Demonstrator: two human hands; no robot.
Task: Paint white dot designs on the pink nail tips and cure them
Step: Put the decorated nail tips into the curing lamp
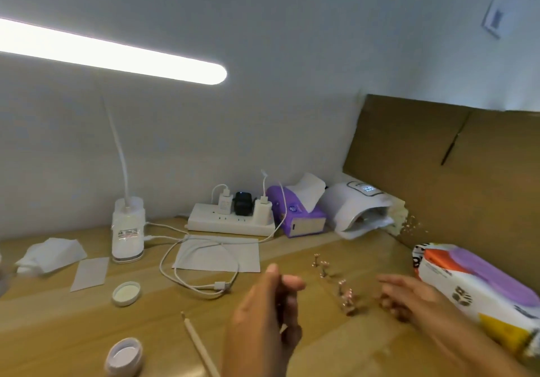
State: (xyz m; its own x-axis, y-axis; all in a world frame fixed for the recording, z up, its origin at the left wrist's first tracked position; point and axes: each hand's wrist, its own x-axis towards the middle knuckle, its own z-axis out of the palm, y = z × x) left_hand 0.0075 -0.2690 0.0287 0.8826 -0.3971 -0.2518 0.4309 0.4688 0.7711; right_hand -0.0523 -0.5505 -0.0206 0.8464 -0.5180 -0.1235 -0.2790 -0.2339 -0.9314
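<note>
Our left hand (268, 312) hangs with its fingers (292, 282) loosely curled and the thumb raised; nothing shows in it. Our right hand (415, 297) reaches in with its upper fingers nearly straight and the lower ones bent toward the table. We see nothing gripped there, though blur softens it.

The pink nail tips (346, 297) stand on small holders between the two hands, at about 9 o'clock from the right fingertips and 3 o'clock from the left. Their row runs from 11 to 5 o'clock. We judge the right hand nearer. Whether they carry dots yet is too blurred to tell.

The dotting pen (198, 344) lies untouched at 8 o'clock of the left hand, its shaft also 11 to 5. An open jar (124, 357) and its lid (126, 293) sit further out at 9 o'clock. The curing lamp (359, 210) waits at 12 o'clock beyond the tips, its mouth facing us.

All of this rests on a wooden table (73, 332) against a white wall, with cardboard (438, 172) at 2 o'clock.
</note>
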